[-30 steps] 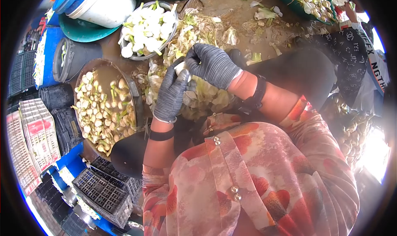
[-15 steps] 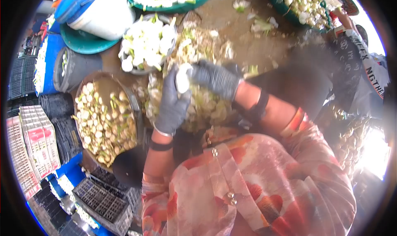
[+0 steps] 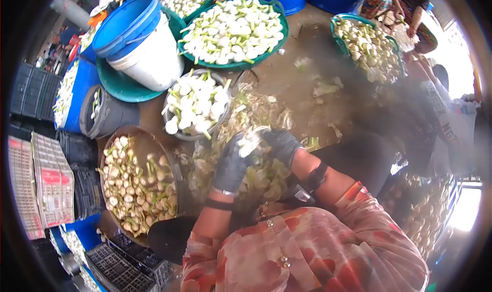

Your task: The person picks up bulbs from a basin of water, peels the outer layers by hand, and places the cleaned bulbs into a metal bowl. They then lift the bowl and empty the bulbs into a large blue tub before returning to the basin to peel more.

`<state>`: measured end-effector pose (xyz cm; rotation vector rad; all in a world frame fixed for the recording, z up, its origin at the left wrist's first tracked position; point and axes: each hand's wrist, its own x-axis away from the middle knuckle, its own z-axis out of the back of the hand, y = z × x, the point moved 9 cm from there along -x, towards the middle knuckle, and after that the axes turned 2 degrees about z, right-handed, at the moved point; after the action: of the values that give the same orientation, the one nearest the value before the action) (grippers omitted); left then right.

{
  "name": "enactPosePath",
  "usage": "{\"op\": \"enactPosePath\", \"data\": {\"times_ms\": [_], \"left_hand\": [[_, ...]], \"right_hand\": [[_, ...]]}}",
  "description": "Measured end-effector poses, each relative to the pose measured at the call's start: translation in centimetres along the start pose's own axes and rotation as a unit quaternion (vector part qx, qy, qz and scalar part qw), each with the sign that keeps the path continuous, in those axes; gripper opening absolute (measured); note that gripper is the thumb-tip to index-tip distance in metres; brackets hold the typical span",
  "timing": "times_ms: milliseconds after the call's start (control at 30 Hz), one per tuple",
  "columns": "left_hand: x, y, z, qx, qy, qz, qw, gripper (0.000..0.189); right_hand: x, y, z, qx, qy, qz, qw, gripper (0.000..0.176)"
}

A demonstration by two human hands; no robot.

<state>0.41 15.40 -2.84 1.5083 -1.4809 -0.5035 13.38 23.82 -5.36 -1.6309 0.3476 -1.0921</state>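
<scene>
My left hand [image 3: 231,164], in a dark grey glove, is closed around a white garlic bulb [image 3: 249,142] with ragged outer skin. My right hand [image 3: 281,144], gloved alike, has its fingers closed at the bulb's right end; blur hides the fingertips. Below both hands lies a heap of pale peelings [image 3: 264,176]. Just beyond my left hand stands a grey bucket [image 3: 168,119] full of peeled white bulbs with short green stems. To the left, a wide round basin [image 3: 177,169] holds browner bulbs with stems.
Farther off, a green basket [image 3: 285,33] brims with white bulbs. Blue and white buckets [image 3: 148,61] stand in a green tub. Another green basket [image 3: 335,38] of bulbs sits near a seated person [image 3: 410,15]. Crates [image 3: 51,179] are stacked at left.
The view has tipped up, showing more of the far baskets and a seated person. Both hands remain together at the bulb, whose skin now looks looser and more ragged.
</scene>
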Motion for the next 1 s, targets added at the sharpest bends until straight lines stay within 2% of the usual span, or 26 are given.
{"op": "enactPosePath", "data": {"times_ms": [67, 100, 133, 200, 267, 300, 333, 367, 400, 433, 467, 500, 533, 567, 600, 633, 700, 767, 800, 900, 967, 1000], "left_hand": [[-1.4, -2.4, 1.2, 0.195, 0.044, 0.072, 0.977, 0.032], [-1.9, -2.4, 1.9, 0.254, 0.057, 0.081, 0.962, 0.037], [-2.9, -2.9, 4.2, 0.305, 0.064, 0.059, 0.948, 0.037], [-4.0, -3.0, 8.2, 0.306, 0.181, 0.079, 0.931, 0.038], [-7.0, -1.7, 11.4, 0.307, 0.229, 0.036, 0.923, 0.039], [-8.6, 0.6, 10.7, 0.303, 0.200, 0.012, 0.932, 0.037], [-11.0, 2.9, 9.5, 0.301, 0.168, -0.011, 0.939, 0.037], [-14.6, 4.8, 9.1, 0.220, 0.121, -0.072, 0.965, 0.047], [-17.9, 6.6, 8.6, 0.144, 0.081, -0.140, 0.976, 0.058], [-18.5, 11.3, 3.5, 0.263, 0.002, -0.146, 0.954, 0.065], [-19.4, 13.7, 1.8, 0.250, -0.033, -0.169, 0.953, 0.050], [-20.3, 16.1, 0.1, 0.238, -0.067, -0.192, 0.950, 0.036], [-21.5, 18.3, -1.5, 0.226, -0.102, -0.215, 0.945, 0.025], [-21.8, 19.1, -2.1, 0.232, -0.104, -0.165, 0.953, 0.026], [-20.4, 19.0, -0.2, 0.153, -0.090, -0.176, 0.968, 0.030], [-19.2, 19.3, 2.7, 0.048, -0.043, -0.224, 0.972, 0.034], [-15.3, 19.9, 11.7, -0.198, 0.115, -0.278, 0.933, 0.042], [-12.2, 20.1, 21.5, -0.301, 0.238, -0.238, 0.892, 0.050], [-10.2, 20.6, 26.2, -0.322, 0.286, -0.198, 0.880, 0.055], [-8.3, 18.8, 39.4, -0.554, 0.375, -0.054, 0.742, 0.053], [-6.9, 17.9, 42.6, -0.617, 0.373, -0.015, 0.693, 0.053], [-7.0, 17.3, 42.2, -0.622, 0.362, -0.028, 0.694, 0.053]], "right_hand": [[-2.8, 3.4, 2.2, 0.064, 0.044, 0.133, 0.988, 0.030], [-3.2, 4.2, 3.2, 0.077, 0.062, 0.185, 0.978, 0.029], [-2.0, 2.2, 3.4, 0.100, 0.059, 0.219, 0.969, 0.029], [0.7, -3.0, 1.8, 0.178, 0.014, 0.223, 0.958, 0.028], [0.3, -2.1, -1.4, 0.313, -0.070, 0.186, 0.929, 0.029], [-0.1, -0.8, -3.2, 0.394, -0.120, 0.173, 0.894, 0.029], [1.0, -0.5, -5.4, 0.479, -0.141, 0.260, 0.827, 0.030], [2.3, -0.3, -7.7, 0.552, -0.163, 0.345, 0.741, 0.031], [1.9, 0.4, -8.5, 0.523, -0.182, 0.276, 0.786, 0.032], [1.8, 1.1, -9.6, 0.492, -0.203, 0.203, 0.822, 0.032], [1.8, 1.6, -10.5, 0.460, -0.223, 0.126, 0.850, 0.033], [2.2, 1.5, -11.6, 0.473, -0.269, 0.081, 0.835, 0.042], [2.0, 3.4, -12.2, 0.410, -0.299, 0.057, 0.860, 0.045], [1.5, 6.2, -12.1, 0.345, -0.319, 0.032, 0.882, 0.049], [1.7, 5.4, -12.2, 0.390, -0.328, 0.053, 0.858, 0.056], [1.9, 4.4, -12.5, 0.434, -0.336, 0.076, 0.832, 0.063], [0.9, 6.7, -11.9, 0.355, -0.305, 0.024, 0.883, 0.063], [0.6, 5.0, -10.5, 0.409, -0.268, 0.034, 0.872, 0.063], [0.9, 2.8, -10.8, 0.500, -0.265, 0.061, 0.822, 0.063], [0.4, 3.5, -10.6, 0.503, -0.294, -0.037, 0.812, 0.060], [-0.4, 6.8, -11.9, 0.522, -0.323, 0.034, 0.788, 0.058], [0.0, 7.0, -12.1, 0.524, -0.322, 0.060, 0.787, 0.052]]}}
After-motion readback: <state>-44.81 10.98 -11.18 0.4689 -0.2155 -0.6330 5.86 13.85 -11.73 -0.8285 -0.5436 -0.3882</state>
